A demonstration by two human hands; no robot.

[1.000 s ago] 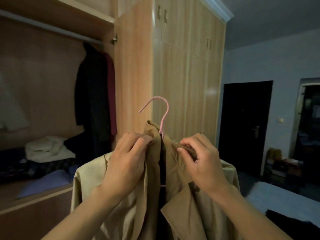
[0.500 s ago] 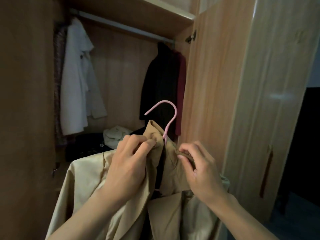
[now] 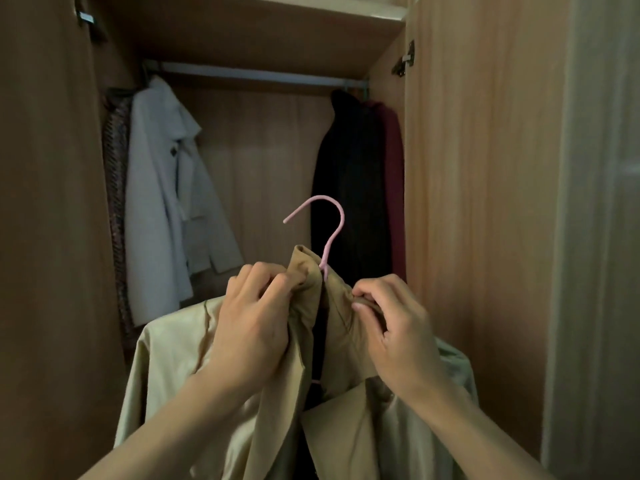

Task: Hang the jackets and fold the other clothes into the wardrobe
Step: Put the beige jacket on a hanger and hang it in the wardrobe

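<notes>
Tan jacket with a paler lining [image 3: 341,327] sits on a thin pink wire hanger [image 3: 342,218], held up before the open wooden wardrobe [image 3: 270,168] with the hook below the metal rail [image 3: 259,76] and not touching it. The left hand [image 3: 256,323] bunches one side of the collar, fingers [image 3: 273,282] curled tight round the cloth; the right hand [image 3: 398,334] pinches the other collar edge between thumb and fingers. On the rail hang a white coat [image 3: 156,202] at the left, and a black coat [image 3: 349,185] and maroon garment [image 3: 393,174] at the right.
</notes>
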